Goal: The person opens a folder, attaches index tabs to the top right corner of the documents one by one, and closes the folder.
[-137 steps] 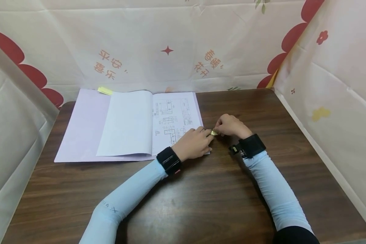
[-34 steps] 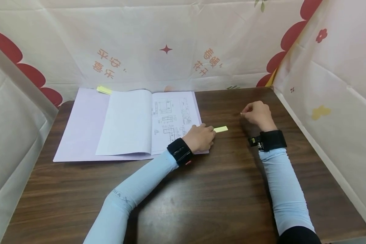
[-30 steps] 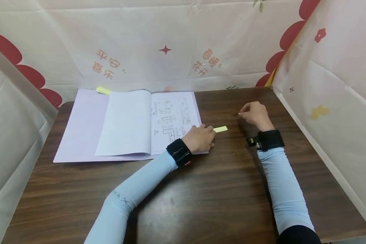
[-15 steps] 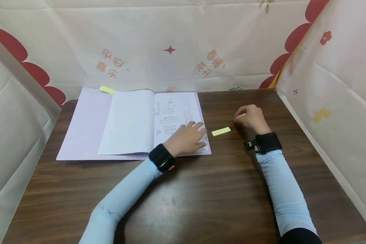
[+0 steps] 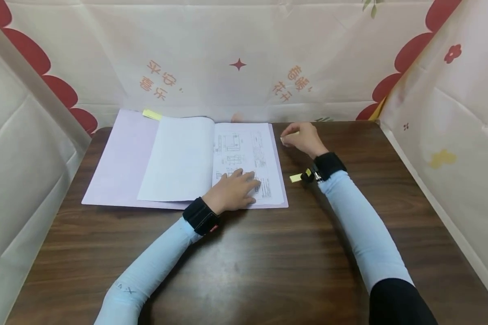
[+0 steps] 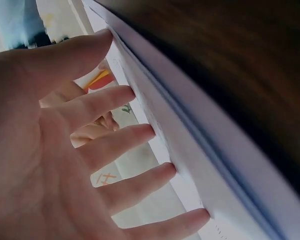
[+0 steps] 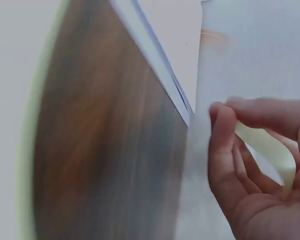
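- Can see 1 lilac folder (image 5: 126, 158) open on the bench (image 5: 236, 289), with 1 yellow tab (image 5: 152, 114) at its top edge, beside a blank page (image 5: 179, 158).
- Resting the left hand (image 5: 232, 192) on the drawing page (image 5: 264, 153), with fingers (image 6: 120, 142) spread wide, touching it at the tips and gripping nothing.
- Can see 1 yellow pad (image 5: 295, 178) right of the folder, partly hidden behind the black wrist camera (image 5: 307, 175).
- Holding the right hand (image 5: 303, 138) near the folder's upper right corner, with fingers bent, pinching 1 pale yellow strip (image 7: 271, 142).
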`<state>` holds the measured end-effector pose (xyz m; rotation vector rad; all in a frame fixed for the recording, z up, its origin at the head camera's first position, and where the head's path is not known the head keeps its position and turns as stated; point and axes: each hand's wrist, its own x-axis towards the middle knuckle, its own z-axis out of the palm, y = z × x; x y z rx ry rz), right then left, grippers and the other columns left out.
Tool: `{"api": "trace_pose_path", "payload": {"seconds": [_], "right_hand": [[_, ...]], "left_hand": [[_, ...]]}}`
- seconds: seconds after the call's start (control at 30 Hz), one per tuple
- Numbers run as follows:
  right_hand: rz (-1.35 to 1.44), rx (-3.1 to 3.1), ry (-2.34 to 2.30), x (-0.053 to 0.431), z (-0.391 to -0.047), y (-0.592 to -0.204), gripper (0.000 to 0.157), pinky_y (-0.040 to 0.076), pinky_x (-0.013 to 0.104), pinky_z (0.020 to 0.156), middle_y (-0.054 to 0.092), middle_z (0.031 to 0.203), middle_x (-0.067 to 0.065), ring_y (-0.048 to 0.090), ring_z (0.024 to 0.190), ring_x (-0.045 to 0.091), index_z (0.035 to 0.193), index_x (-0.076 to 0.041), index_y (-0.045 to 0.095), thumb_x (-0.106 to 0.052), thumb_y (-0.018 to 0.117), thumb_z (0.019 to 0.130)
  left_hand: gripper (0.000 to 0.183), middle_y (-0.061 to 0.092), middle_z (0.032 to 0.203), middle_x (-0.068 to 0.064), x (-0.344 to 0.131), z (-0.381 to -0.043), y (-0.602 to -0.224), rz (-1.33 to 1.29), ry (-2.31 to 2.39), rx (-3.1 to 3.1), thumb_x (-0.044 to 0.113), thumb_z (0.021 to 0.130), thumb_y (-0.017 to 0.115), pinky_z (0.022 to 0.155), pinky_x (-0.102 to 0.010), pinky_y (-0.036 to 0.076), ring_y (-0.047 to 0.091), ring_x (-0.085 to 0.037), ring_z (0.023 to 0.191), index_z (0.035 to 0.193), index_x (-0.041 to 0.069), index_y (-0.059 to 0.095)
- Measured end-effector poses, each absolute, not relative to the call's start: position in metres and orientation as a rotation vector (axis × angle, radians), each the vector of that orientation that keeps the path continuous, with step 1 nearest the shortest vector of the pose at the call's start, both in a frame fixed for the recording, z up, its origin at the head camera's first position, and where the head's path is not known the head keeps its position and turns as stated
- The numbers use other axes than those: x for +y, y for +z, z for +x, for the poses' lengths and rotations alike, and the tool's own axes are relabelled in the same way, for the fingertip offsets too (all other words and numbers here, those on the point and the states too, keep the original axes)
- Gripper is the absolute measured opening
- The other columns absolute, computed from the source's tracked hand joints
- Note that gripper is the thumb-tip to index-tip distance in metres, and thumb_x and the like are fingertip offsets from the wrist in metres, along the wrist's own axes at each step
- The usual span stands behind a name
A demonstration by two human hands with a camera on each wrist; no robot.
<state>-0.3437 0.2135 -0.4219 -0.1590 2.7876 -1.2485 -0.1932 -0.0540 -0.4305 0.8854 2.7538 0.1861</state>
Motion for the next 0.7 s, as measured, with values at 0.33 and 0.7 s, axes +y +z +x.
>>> {"api": "trace_pose_path", "payload": {"seconds": [0.33,0.7], "right_hand": [[0.084,2.578,-1.558,0.187,-0.399,-0.445,0.018,0.059,0.020,0.072,0.070,0.106,0.012,0.069,0.084,0.016,0.107,0.002,0.075,-0.004,0.075,0.090],[0.150,2.663,-1.506,0.151,-0.418,-0.432,0.019,0.056,0.020,0.070,0.074,0.095,0.007,0.068,0.076,0.013,0.107,-0.002,0.079,-0.008,0.079,0.088]], "left_hand": [[0.059,0.036,0.168,-0.004,-0.050,-0.192,-0.436,0.880,0.183,2.716,0.043,0.101,0.063,0.116,-0.071,0.034,0.032,-0.039,0.155,0.155,0.028,0.047],[0.060,0.035,0.169,-0.005,-0.050,-0.196,-0.429,0.866,0.146,2.724,0.045,0.100,0.065,0.115,-0.071,0.034,0.030,-0.038,0.156,0.154,0.028,0.048]]}}
